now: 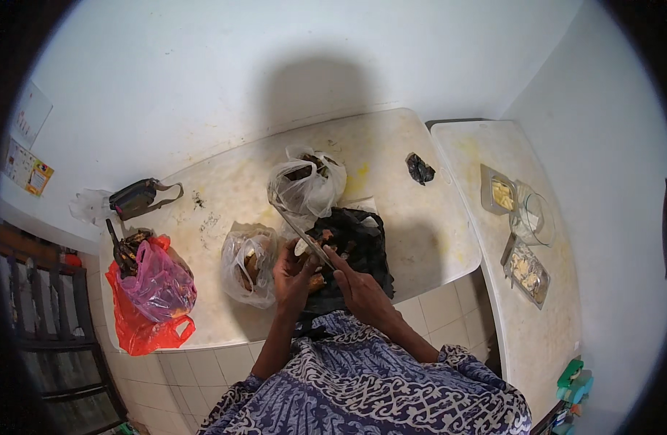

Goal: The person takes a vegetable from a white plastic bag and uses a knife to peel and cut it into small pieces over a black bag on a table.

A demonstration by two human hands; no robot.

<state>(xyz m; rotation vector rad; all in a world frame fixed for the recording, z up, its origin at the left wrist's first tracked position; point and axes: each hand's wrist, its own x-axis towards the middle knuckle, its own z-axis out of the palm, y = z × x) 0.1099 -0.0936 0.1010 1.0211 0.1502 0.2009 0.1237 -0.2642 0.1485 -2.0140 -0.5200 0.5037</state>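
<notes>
Right fingers [338, 260] firm around a knife [293, 228], left fingers [285, 256] around a pale piece [300, 247], near a black bag [371, 254]

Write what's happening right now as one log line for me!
left hand: holding pale piece | right hand: gripping knife | nearby: black plastic bag, clear plastic bag
</notes>
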